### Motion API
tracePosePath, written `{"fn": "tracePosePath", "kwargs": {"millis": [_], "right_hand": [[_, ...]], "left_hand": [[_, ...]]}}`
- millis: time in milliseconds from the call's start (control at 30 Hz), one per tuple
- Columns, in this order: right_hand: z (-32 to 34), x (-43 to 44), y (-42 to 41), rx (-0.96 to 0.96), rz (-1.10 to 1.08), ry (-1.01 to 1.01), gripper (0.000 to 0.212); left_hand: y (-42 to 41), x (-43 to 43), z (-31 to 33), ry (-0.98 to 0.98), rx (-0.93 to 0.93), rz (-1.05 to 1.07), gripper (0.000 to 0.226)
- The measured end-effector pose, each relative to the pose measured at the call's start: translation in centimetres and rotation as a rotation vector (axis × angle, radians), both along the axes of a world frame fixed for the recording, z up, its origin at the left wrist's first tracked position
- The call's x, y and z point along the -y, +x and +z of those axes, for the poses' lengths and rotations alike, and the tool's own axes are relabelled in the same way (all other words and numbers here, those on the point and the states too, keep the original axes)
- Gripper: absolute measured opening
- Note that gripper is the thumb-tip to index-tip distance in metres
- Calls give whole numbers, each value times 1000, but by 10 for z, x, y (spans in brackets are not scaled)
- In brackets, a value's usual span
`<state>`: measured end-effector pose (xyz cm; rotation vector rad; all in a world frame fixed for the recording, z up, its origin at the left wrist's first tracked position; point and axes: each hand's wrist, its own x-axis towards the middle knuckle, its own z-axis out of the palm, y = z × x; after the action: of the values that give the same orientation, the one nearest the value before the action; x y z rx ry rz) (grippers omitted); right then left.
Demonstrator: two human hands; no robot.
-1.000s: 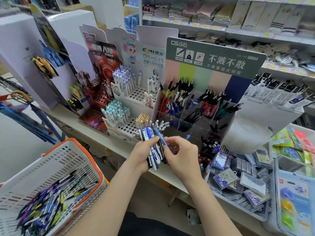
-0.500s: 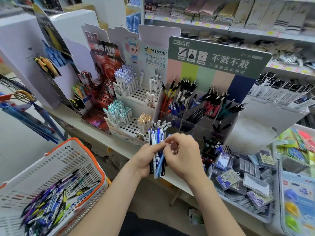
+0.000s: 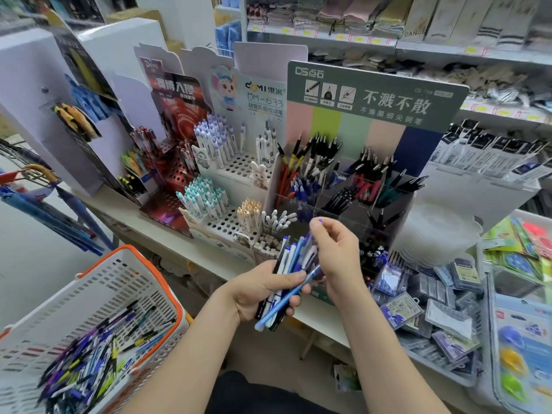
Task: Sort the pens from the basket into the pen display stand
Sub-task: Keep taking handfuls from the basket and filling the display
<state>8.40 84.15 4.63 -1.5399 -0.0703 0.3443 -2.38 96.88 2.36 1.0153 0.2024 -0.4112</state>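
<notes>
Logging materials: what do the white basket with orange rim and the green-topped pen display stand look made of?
White slotted basket with orange rim: probably moulded plastic, matte. Pen display stand: clear glossy dividers, likely acrylic; green header looks like card.

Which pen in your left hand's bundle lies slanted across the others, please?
The light-blue pen: it slants across the bundle in the left hand, while the rest stand roughly parallel.

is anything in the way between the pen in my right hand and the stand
Nothing visible: the right hand pinches a blue pen above the bunch in the left hand; open compartments of the stand lie just beyond.
</notes>
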Motion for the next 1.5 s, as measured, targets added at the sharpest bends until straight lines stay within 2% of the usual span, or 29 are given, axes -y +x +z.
{"fn": "tracePosePath", "kwargs": {"millis": [100,200,267,400,500,600,700,767,833,900,967,1033,1100,1200,1400,1500], "right_hand": [[9,6,10,110,-195,80,13],[18,15,11,288,-290,151,13],[19,18,3,501,-280,106,10],[0,22,-16,935,-25,-113,10],[-17,17,-25,1097,206,-207,15],[-24,15,-26,1156,280,-239,8],[-22,21,-26,1120,271,-268,3],[-17,21,-26,1010,211,-230,6],[-10,16,-21,843,87,-213,8],[-7,10,-11,597,26,-222,12],[-1,6,3,320,105,-236,23],[7,7,11,114,228,-240,17],[11,9,13,-15,270,-186,11],[8,10,12,-162,152,-28,12],[8,4,20,59,-127,72,18],[16,14,22,265,-228,117,15]], "left_hand": [[-1,1,-4,17,-24,-5,20],[5,0,-9,-50,-75,99,38],[11,0,-10,-40,-81,205,40],[26,2,-6,-64,-82,448,36],[34,0,-6,-139,-117,561,37],[38,-3,-6,-259,-146,583,45],[37,-4,-7,-188,-121,549,43],[34,-4,-7,-119,-97,480,41],[30,-3,-7,-86,-72,384,43],[26,0,-5,-61,-58,264,38],[24,2,-4,-59,-45,179,29],[24,3,-3,-69,-35,130,27],[24,3,-1,-70,-21,95,28],[22,4,0,-36,-15,73,29],[20,3,-5,51,-23,-8,34],[22,4,-12,57,-67,90,33]]}}
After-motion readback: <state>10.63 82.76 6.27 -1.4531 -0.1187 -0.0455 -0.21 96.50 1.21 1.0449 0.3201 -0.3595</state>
